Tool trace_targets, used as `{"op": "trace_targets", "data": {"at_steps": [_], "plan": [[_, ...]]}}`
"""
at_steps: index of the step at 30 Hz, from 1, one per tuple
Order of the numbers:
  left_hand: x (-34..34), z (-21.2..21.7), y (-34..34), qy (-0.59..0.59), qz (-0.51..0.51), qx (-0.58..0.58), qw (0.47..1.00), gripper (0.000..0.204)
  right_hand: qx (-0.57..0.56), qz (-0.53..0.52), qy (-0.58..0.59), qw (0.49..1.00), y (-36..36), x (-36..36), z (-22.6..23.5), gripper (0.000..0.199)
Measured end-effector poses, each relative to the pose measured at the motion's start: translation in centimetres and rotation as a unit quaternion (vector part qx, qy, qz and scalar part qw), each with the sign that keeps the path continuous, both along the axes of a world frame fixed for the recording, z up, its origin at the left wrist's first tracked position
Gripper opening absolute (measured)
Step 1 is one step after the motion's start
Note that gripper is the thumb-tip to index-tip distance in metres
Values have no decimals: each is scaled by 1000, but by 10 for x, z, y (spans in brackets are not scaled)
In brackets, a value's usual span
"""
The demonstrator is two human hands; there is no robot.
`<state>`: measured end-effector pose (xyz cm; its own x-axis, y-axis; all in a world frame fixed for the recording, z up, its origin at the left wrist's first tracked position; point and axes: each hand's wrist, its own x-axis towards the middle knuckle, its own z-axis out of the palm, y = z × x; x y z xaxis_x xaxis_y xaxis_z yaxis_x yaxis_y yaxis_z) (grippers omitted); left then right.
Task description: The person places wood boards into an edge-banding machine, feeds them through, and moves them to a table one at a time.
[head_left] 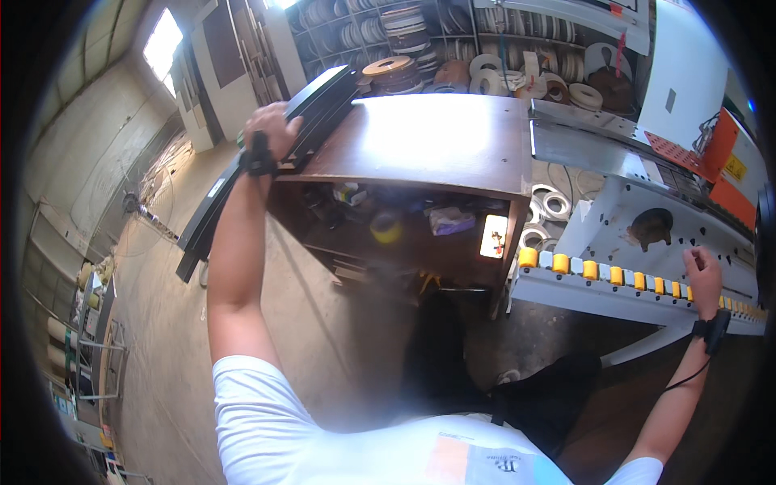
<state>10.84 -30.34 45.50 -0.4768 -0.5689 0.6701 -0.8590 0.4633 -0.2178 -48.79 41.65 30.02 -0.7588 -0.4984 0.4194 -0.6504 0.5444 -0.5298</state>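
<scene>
My left hand [273, 132] lies over a stack of long dark boards [319, 105], thumb toward the cabinet and fingers bent over the far-left side. The stack rests along the left edge of a brown wooden cabinet [323, 168], and its near end juts out past the cabinet. Out to the right, my right hand [703, 273] hangs by a rail of yellow and grey rollers [590, 270] on a white machine. Its fingers are loosely curled, and nothing shows in them. Each wrist wears a black band.
Inside the cabinet's open front lie a yellow roll [386, 227], a purple-and-white packet [451, 221] and a lit phone-like screen [493, 236]. Racks of edging rolls [404, 32] stand behind. White rolls [551, 202] lie on the floor between cabinet and machine. A standing fan [133, 202] is at left.
</scene>
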Motion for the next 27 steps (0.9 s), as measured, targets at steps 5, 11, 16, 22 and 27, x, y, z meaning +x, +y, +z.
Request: {"op": "trace_targets", "data": {"at_steps": [5, 11, 16, 22, 27], "plan": [[39, -3, -56, -14, 97, 186, 978, 81, 25, -11, -2, 1000, -3, 28, 11, 35], [74, 10, -109, -50, -55, 81, 994, 82, 40, -40, 41, 998, -1, 28, 6, 34], [103, 166, -110, -37, -166, 314, 934, 64, 37, -23, 34, 998, 1, 20, 0, 38], [88, 158, -75, -45, -105, 247, 962, 58, 37, -65, 54, 996, -1, 18, -5, 39], [64, 43, -85, -47, 26, 327, 943, 76, 55, -37, 22, 998, 0, 16, 1, 39]]}}
